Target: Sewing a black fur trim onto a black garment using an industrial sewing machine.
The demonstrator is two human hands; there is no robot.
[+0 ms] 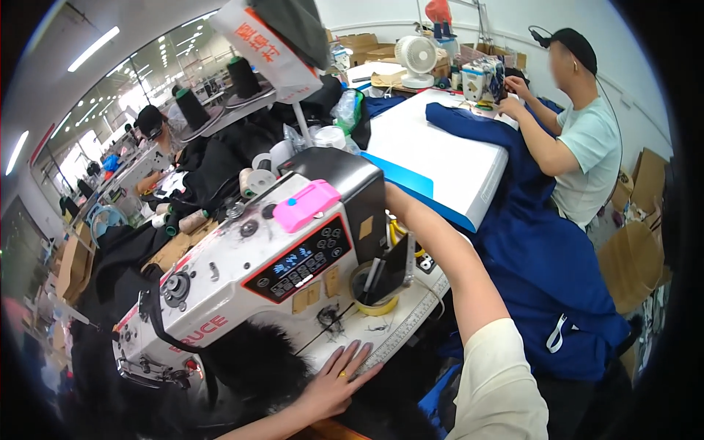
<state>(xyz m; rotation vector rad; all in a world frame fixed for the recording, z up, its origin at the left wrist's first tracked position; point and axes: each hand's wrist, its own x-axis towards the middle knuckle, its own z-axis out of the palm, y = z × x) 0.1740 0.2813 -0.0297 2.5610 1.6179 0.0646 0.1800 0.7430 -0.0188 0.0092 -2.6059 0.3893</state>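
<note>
A white sewing machine with a lit control panel stands in front of me. My left hand lies on its bed beside the printed ruler strip, fingers stretched out, holding nothing. Next to that hand, black furry material is bunched under the machine arm. My right forearm reaches past the machine's black end housing; the right hand is hidden behind it, so its fingers do not show. A pink plastic piece rests on the machine top. A yellow tape roll holds pens and a dark flat object.
Beyond the machine is a white table with a blue edge. Dark blue fabric hangs over its right side, where a co-worker works at another machine. Thread cones and a white bag hang above; spools lie left.
</note>
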